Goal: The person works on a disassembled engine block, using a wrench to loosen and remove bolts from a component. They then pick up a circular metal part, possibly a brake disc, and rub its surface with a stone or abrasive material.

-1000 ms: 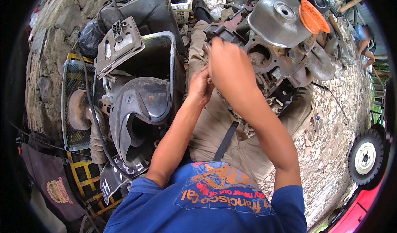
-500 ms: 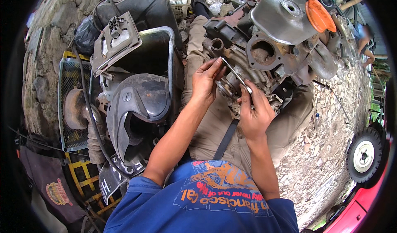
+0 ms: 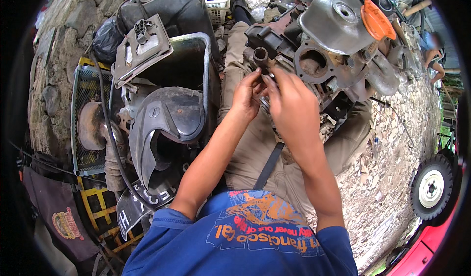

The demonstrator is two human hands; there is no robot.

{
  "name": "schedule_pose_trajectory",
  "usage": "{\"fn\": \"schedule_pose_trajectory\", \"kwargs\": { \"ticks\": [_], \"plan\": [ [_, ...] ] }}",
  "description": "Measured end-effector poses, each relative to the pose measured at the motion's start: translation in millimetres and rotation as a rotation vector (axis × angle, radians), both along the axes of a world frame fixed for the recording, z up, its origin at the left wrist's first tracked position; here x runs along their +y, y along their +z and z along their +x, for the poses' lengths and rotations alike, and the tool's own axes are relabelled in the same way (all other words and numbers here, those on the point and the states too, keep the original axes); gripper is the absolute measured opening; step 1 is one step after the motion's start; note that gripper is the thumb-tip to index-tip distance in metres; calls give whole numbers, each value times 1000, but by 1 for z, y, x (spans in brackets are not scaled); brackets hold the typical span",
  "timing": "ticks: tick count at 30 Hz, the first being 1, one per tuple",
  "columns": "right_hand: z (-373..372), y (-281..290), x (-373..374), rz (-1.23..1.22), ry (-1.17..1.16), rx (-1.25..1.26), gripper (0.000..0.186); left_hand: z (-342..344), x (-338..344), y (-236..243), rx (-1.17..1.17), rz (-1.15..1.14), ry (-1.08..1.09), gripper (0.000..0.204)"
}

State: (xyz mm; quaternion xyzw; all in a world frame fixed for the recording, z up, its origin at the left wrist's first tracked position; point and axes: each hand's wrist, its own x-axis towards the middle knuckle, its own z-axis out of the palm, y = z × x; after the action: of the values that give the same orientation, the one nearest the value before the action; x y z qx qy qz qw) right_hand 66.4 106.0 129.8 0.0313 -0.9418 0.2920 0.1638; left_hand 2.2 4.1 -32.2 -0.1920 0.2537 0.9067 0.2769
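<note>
The left hand [image 3: 246, 97] and right hand [image 3: 297, 102] curl half-closed, just nearside of the pipe [image 3: 263, 62]. What they grip, I cannot tell.

The short tube [image 3: 264, 64] looked like dull, rough brown metal, and the round flange [image 3: 314, 79] was coarse, stained metal. The grey casing [image 3: 321, 28] was smooth metal with a sheen; the orange piece [image 3: 379, 20] looked like glossy plastic. Matt cloth made the trousers [image 3: 245, 148], rough stone the wall [image 3: 81, 18].
</note>
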Motion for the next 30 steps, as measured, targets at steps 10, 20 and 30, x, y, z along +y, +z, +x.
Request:
{"fn": "schedule_pose_trajectory", "kwargs": {
  "ticks": [10,20,30],
  "plan": [
    [-96,-8,-29,298,134,-28,20,0,2,18,45,-109,45,32],
    [-6,-6,-3,5,103,118,14,13,-17,31,68,-133,113,21],
    [42,-39,32,-252,-178,157,16,7,-2,32,57,-230,108,27]
  ]
}}
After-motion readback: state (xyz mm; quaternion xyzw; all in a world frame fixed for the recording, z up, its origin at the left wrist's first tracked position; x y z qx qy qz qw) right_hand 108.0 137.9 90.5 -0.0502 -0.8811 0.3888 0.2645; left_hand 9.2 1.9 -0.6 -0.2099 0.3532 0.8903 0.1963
